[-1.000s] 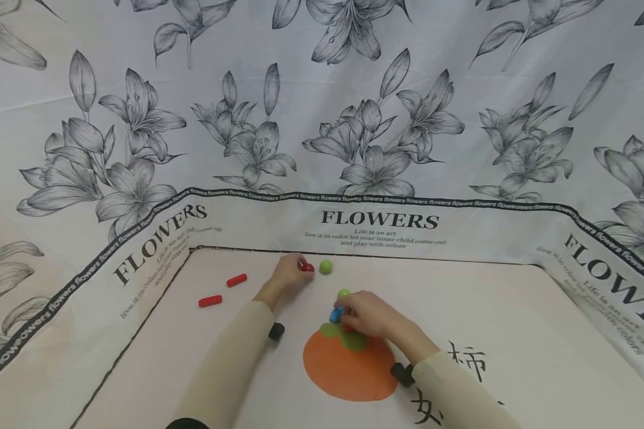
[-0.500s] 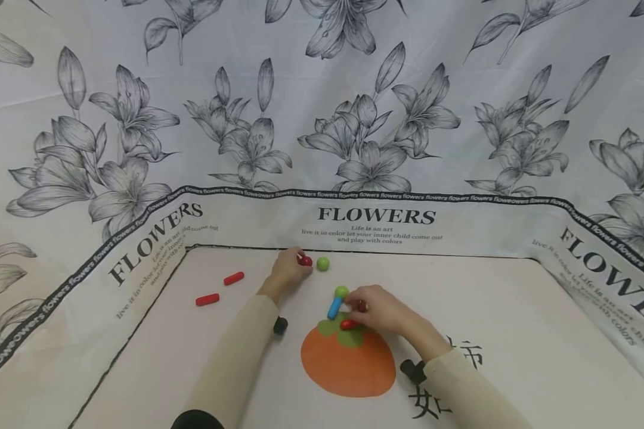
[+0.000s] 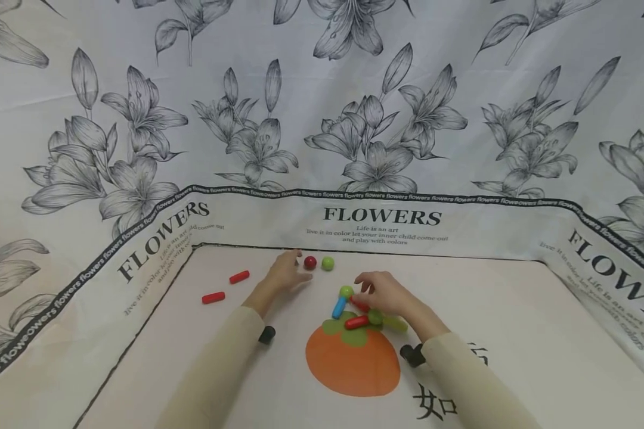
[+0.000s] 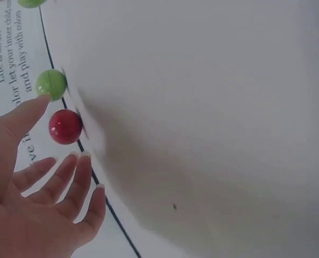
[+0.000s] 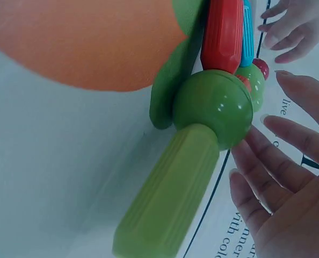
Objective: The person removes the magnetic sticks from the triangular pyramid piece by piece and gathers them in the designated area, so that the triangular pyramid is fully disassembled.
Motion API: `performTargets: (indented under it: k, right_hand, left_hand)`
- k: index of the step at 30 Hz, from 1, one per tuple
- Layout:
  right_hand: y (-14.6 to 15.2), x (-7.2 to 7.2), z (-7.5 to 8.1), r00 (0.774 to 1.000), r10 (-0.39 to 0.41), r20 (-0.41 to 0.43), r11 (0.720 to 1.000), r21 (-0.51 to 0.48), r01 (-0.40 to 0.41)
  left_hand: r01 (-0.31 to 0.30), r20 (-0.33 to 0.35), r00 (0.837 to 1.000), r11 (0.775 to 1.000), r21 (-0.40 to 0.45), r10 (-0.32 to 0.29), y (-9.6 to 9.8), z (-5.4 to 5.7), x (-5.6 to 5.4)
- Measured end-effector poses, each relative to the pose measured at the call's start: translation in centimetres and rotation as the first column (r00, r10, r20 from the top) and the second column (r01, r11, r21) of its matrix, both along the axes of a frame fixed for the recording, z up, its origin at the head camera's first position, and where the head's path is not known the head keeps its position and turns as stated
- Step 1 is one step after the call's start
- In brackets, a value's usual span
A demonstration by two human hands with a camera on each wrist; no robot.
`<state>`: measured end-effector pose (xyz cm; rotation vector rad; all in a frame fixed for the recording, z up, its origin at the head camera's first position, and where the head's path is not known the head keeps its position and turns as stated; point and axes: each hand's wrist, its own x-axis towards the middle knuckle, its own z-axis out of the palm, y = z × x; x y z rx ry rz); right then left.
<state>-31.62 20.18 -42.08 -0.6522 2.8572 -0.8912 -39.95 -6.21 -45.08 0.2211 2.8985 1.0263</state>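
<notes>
My left hand is at the far side of the table, fingers spread around a dark red ball without gripping it. In the left wrist view its thumb tip overlaps a green ball beside the red one. My right hand has loosely bent, parted fingers and holds nothing. Under and beside it lies a cluster: a light green ball, a blue ridged rod, a red rod, a darker green ball and a yellow-green rod. Another red piece is partly hidden by the fingers.
Two red rods lie to the left. An orange persimmon picture with green leaves is on the white table surface, near black characters. A flower-printed cloth rises behind the far edge.
My left hand has let go of the red ball and spread its fingers. The right hand has released the blue rod and drawn back, uncovering the darker green ball and yellow-green rod.
</notes>
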Motion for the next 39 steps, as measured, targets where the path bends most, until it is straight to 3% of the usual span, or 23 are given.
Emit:
performTargets:
  k: [9,16,20,29,39]
  right_hand:
    - [0.0,-1.0,-0.8,0.992,-0.083,0.097,0.996,-0.004,0.084]
    - [-0.3,-1.2,-1.1,0.984,-0.098,0.147,0.995,-0.021,0.102]
    - [-0.6,-1.4,-1.1,0.983,-0.102,0.152,0.994,-0.026,0.108]
    - [-1.4,-1.9,-1.3,0.983,-0.081,0.167,0.994,-0.055,0.092]
    - [-1.7,-2.0,-1.3,0.986,-0.087,0.146,0.994,-0.046,0.094]
  left_hand:
    - [0.145,0.014,0.989,0.989,-0.042,-0.144,0.1,0.3,3.1]
    - [0.309,0.028,0.951,0.95,-0.046,-0.308,1.5,0.7,5.3]
    - [0.36,0.036,0.933,0.932,-0.031,-0.359,2.3,0.7,6.5]
    - [0.353,0.072,0.932,0.935,0.028,-0.354,3.5,-0.3,8.0]
    - [0.327,0.072,0.942,0.945,0.016,-0.327,4.4,-0.1,7.7]
